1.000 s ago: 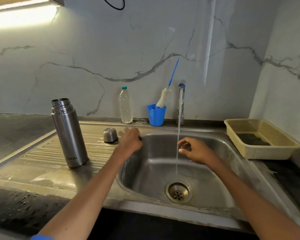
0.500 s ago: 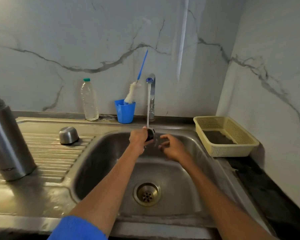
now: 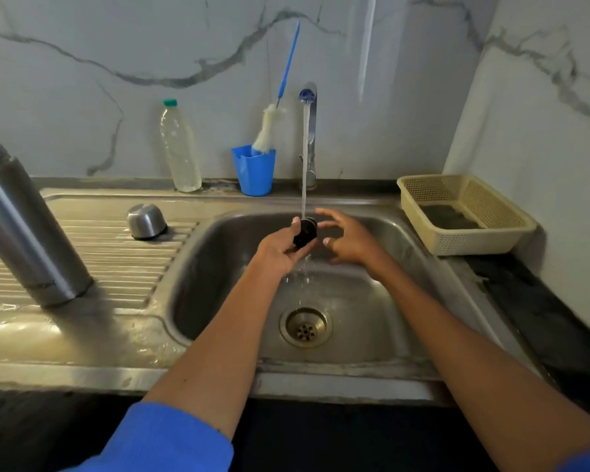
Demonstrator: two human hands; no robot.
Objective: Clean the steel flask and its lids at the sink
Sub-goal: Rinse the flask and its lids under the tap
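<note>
The left hand (image 3: 280, 248) holds the black lid (image 3: 305, 231) in its fingers, over the sink (image 3: 218, 267), under water from the tap (image 3: 309, 97). The right hand (image 3: 349, 240) is just beside it, fingers spread and loose. The flask (image 3: 24, 226) and steel lid (image 3: 146, 221) stand on the drain board.

Far left of my grip, the steel flask (image 3: 24, 229) runs off the frame edge, and my left hand (image 3: 280, 248) hides part of the black stopper (image 3: 305, 230).

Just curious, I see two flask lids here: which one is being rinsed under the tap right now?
The black inner lid, held in the left hand under the running water. The steel cap sits untouched on the drainboard.
</note>
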